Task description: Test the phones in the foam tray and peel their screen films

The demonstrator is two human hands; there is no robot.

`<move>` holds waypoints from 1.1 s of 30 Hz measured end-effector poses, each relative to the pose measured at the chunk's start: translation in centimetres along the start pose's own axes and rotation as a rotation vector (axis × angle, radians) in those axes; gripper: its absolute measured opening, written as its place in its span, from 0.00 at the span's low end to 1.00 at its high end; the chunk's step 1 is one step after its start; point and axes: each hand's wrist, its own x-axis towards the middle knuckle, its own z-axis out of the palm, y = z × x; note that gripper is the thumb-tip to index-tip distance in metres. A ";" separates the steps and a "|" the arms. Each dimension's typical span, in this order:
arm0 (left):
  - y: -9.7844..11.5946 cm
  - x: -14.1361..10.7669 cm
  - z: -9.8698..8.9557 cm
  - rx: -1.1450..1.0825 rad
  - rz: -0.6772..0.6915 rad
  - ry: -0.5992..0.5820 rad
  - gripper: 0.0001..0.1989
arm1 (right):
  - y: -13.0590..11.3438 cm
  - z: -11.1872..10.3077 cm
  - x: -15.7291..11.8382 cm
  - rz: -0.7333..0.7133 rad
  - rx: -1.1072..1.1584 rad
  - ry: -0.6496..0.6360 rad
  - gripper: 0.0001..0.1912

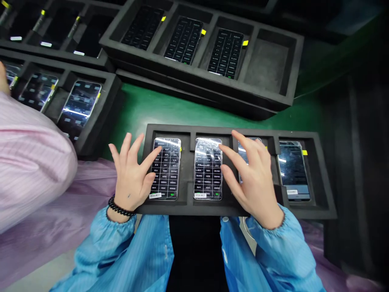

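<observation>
A black foam tray [182, 209] in front of me has several compartments with phones. My left hand [132, 174], fingers spread, has its index fingertip over the top of the leftmost phone [165, 170], whose screen shows a grid of labels. My right hand [251, 170], also spread, reaches with index finger and thumb to the right edge of the second phone [208, 170], which shows a similar grid. Beneath my right hand the third phone [242, 151] is mostly hidden. The rightmost phone [293, 170] displays a dark screen with a lighter band low down. Neither hand holds anything.
Behind, a stacked foam tray [194, 77] holds phones with yellow tabs and one bare compartment [269, 61]. More phone trays [88, 142] stand at the left on the green table [146, 105]. Another person's pink sleeve [33, 150] fills the left side.
</observation>
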 end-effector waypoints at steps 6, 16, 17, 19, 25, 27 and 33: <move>-0.3 0.4 0.5 -0.053 0.023 -0.071 0.29 | 0.3 2.1 0.3 0.015 -0.067 -0.075 0.15; -0.4 0.4 0.7 -0.061 0.051 -0.107 0.31 | 0.3 2.1 0.2 0.037 -0.065 -0.140 0.22; -0.4 0.5 0.8 -0.060 0.053 -0.111 0.31 | 0.4 2.1 0.2 0.042 -0.057 -0.124 0.22; -0.3 0.5 0.8 -0.077 0.037 -0.085 0.33 | 0.5 2.0 0.1 0.041 -0.041 -0.095 0.22; 0.1 -0.2 0.2 -0.134 -0.100 0.013 0.37 | 0.2 0.6 -0.6 0.048 0.017 0.042 0.20; 0.2 -0.7 0.1 -0.126 -0.106 0.002 0.36 | -0.3 0.1 -0.9 0.035 0.024 0.060 0.18; 0.4 -0.6 0.3 -0.104 -0.088 -0.033 0.34 | -1.0 -0.4 -0.3 -0.007 -0.008 -0.023 0.10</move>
